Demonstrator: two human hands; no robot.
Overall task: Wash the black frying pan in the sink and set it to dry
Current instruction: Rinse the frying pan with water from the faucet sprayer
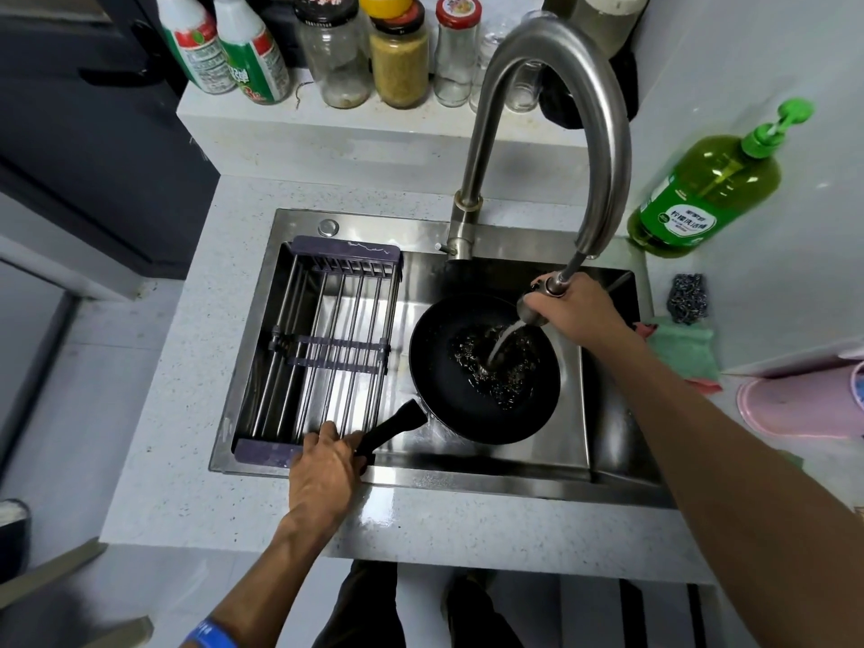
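- The black frying pan [484, 367] sits down in the stainless sink [467, 474], right of the middle, its handle [390, 425] pointing toward the near-left corner
- The left hand [322, 465] has its fingers curled round the end of that handle, steadying the pan
- The right hand [577, 311] is wrapped round the pull-out spray head [537, 308], drawn off the tall curved faucet [551, 114] on its hose
- A stream of water [502, 341] runs from the head into the pan and churns on its bottom, so I'd say this is the wetting or rinsing stage
- I see no suds in the pan, and neither hand holds a scrubber; whether soap has been used I cannot tell
- The green dish soap bottle [706, 189] stands on the counter to the right, the steel wool scourer [687, 299] and a green cloth [685, 348] just beside the sink's right edge
- The drying rack [322, 353] spans the left half of the sink with nothing on it, so setting the pan to dry is not yet done
- My guess: scrubbing, a final rinse and the move to the rack remain
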